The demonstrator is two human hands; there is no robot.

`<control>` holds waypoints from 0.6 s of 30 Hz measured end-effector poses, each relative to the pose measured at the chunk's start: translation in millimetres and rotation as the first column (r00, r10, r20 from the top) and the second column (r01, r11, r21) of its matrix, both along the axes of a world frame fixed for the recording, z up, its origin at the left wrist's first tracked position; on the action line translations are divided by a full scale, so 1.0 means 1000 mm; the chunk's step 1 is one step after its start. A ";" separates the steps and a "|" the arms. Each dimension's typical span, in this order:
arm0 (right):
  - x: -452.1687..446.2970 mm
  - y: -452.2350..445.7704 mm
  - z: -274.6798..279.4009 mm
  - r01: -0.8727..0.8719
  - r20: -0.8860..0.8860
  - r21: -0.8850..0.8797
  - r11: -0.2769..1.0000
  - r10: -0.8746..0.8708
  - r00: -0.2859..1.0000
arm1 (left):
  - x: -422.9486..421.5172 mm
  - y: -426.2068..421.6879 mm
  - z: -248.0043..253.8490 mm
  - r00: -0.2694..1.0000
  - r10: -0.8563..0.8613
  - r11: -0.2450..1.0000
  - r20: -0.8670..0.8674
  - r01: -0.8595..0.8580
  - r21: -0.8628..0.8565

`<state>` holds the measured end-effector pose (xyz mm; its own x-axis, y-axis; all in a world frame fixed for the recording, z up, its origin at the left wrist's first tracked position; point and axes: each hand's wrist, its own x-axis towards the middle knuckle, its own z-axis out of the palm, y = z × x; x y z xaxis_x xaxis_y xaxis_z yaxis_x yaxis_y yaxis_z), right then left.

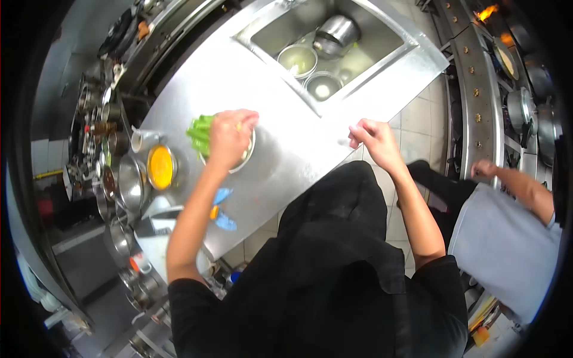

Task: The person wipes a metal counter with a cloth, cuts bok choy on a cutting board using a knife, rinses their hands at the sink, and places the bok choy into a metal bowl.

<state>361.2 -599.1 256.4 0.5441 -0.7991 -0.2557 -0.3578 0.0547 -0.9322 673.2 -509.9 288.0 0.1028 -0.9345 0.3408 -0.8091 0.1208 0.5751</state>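
My left hand [231, 138] is over a pale-rimmed bowl [252, 156] on the steel counter, its fingers drawn together. They hide whatever may be between them. Green leafy stalks [201, 136] stick out beside that hand, at the left side of the bowl. Close to the counter's front edge, my right hand [373, 141] is raised with curled fingers. A faint blurred patch shows at its fingertips, too unclear to name.
A sink [382, 56] holds a metal pot [337, 36] and bowls. Left of me stand a bowl of orange-yellow contents [160, 167], a metal bowl [131, 182] and blue-handled scissors [224, 219]. A co-worker in a grey shirt [507, 244] is at right, near a stove with a flame [487, 12].
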 end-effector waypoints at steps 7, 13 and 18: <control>0.097 -0.223 -0.076 -0.341 0.656 0.733 0.589 -0.476 0.586 | -0.094 -0.088 -0.018 0.981 0.097 0.956 -0.165 -0.046 0.290; 0.215 -0.384 -0.168 -0.196 0.324 0.946 0.260 -0.705 0.631 | -0.129 -0.170 -0.015 0.793 0.372 0.914 -0.481 -0.223 0.339; 0.218 -0.438 -0.126 -0.789 0.930 0.356 0.501 -0.275 0.246 | -0.117 -0.237 -0.012 0.610 0.500 0.864 -0.615 -0.303 0.402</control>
<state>578.9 -1036.8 130.0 0.9080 -0.3399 0.2448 0.3943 0.8907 -0.2261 555.9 -746.9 276.0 0.5957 -0.7759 -0.2076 -0.1091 -0.3342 0.9361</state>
